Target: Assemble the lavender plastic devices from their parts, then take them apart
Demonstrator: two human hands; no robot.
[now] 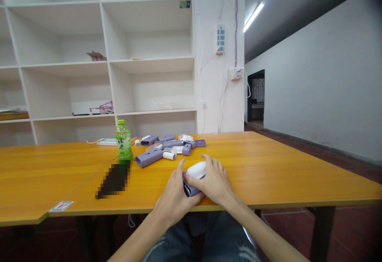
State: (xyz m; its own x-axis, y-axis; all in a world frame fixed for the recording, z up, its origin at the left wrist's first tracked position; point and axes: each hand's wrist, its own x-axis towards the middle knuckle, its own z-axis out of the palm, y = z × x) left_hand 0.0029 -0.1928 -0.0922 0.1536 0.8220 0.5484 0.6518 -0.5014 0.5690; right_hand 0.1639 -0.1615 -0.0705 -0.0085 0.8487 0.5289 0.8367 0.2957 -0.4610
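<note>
Near the table's front edge, my left hand (174,193) is closed around a purple plastic casing (191,190). My right hand (217,179) grips a smooth white rounded plastic piece (197,169), its thumb lying across toward the casing. White piece and casing are close together between both hands; fingers hide how they meet. Beyond my hands lies a loose group of similar parts, among them a perforated purple casing (149,157), a small white cylinder (169,155) and a ridged white piece (186,137).
A green-capped drink bottle (123,142) stands left of the parts, with a blurred dark patch (115,180) in front of it. A white power strip (107,142) lies behind on the orange wooden table (268,166). White shelving (149,112) stands at the back.
</note>
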